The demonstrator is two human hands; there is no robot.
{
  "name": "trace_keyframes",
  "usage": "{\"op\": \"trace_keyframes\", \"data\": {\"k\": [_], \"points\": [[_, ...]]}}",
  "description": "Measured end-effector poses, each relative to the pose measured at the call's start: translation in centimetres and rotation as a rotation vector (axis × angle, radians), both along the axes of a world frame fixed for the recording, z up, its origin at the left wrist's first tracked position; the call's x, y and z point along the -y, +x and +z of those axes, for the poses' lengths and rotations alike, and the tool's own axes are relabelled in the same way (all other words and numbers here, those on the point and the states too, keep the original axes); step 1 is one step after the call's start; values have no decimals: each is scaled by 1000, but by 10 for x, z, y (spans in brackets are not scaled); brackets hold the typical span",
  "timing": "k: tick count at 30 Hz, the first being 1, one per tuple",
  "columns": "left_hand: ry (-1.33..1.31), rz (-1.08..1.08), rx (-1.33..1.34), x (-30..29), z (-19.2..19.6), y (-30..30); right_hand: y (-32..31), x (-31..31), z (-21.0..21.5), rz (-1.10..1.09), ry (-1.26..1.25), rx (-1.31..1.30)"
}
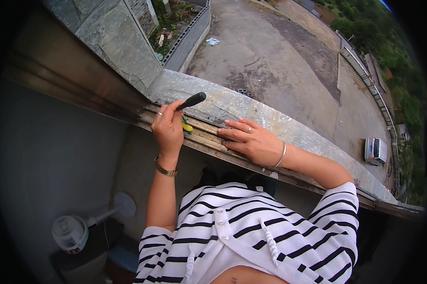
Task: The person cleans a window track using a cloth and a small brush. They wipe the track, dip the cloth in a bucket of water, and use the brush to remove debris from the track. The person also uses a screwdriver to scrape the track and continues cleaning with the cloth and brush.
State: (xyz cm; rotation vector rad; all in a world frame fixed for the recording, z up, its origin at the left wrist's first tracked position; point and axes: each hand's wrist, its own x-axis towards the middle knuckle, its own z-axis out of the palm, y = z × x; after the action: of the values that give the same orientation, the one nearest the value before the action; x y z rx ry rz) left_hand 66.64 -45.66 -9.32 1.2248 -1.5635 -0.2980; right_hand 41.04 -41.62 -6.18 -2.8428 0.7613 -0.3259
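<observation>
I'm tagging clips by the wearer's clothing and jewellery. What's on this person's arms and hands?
Both forearms are bare. The sleeves are white with black stripes and end near the elbows. The left hand has a ring and a gold-coloured watch at the wrist. The right hand has a ring and a thin silver bangle.

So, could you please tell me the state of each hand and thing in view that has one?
Left hand: closed in a grip around the tool's handle.
Black-handled tool: held tilted, its tip down in the window track.
Right hand: open, fingers flat on the track.
Window track: uncovered, dirty.
White vehicle: standing on the ground below.
Small fan: cannot tell if running.
</observation>
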Motion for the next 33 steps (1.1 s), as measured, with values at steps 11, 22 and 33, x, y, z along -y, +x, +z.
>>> {"op": "trace_keyframes", "data": {"k": [11,22,33], "points": [[-22,4,24,1,-1,1,-49,53,13,-394,-338,-80],[-10,-1,1,1,-1,-1,7,9,-7,-48,184,266],[2,16,-33,-1,0,-1,20,28,25,-86,-11,146]]}}
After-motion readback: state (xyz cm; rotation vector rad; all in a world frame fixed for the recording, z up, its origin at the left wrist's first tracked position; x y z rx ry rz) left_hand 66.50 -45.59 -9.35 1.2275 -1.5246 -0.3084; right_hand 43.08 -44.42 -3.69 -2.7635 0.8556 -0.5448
